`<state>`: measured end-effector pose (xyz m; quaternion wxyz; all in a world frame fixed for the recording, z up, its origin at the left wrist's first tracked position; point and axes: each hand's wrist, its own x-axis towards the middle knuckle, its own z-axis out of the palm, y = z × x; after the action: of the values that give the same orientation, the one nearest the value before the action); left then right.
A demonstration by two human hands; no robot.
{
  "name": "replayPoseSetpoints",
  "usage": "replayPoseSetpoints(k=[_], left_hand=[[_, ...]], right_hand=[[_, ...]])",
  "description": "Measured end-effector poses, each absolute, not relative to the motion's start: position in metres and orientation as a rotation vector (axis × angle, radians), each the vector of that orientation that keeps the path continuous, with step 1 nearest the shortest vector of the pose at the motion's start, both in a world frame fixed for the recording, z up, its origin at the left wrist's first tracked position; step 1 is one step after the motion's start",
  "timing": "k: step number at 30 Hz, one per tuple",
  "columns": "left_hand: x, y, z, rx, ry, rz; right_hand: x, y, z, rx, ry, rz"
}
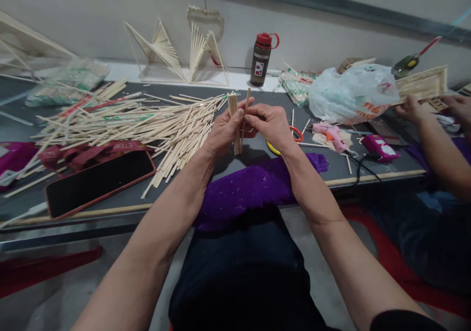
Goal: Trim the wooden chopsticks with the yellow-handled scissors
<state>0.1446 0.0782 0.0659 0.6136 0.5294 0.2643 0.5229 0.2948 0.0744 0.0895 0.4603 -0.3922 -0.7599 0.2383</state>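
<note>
The left hand (224, 131), around a bundle of sticks (232, 104), and the right hand (268, 121), just beside it on a single stick (248, 99), are above the front middle of the tabletop (224, 163). Nearer the person, between the forearms, a cloth (243, 189) lies over the front edge. To the left spread loose sticks (184, 130); before them lies a strap (88, 155), and before that a phone (101, 184). Right of the hands come scissors (297, 134), a glue gun (329, 134) and a small box (380, 148), with a plastic bag (349, 93) behind. At the back, by the wall, a bottle (260, 63) stands right of a stick framework (196, 46).
</note>
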Motion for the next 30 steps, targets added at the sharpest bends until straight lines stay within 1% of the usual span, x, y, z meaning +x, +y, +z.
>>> replayPoseSetpoints(k=[3,9,14,17,19,21,25,27,30], left_hand=[[0.143,0.078,0.065,1.233,0.611,1.206],[0.140,0.077,0.063,1.276,0.597,1.199],[0.139,0.074,0.064,1.381,0.633,1.206],[0.138,0.075,0.068,1.343,0.666,1.303],[0.134,0.081,0.070,1.188,0.670,1.418],[0.127,0.090,0.072,0.985,0.659,1.502],[0.109,0.109,0.071,0.678,0.701,1.536],[0.102,0.115,0.069,0.624,0.709,1.542],[0.095,0.118,0.068,0.622,0.700,1.558]], right_hand=[[0.293,0.075,0.088,-0.981,-1.962,0.541],[0.291,0.069,0.091,-0.948,-2.028,0.557],[0.289,0.069,0.089,-0.987,-2.035,0.645],[0.286,0.072,0.085,-1.001,-2.060,0.642],[0.286,0.073,0.085,-1.007,-2.075,0.657],[0.287,0.071,0.088,-1.036,-2.007,0.776],[0.294,0.064,0.097,-1.084,-1.791,1.165],[0.298,0.060,0.098,-1.063,-1.819,1.290],[0.299,0.058,0.096,-1.043,-1.915,1.388]])
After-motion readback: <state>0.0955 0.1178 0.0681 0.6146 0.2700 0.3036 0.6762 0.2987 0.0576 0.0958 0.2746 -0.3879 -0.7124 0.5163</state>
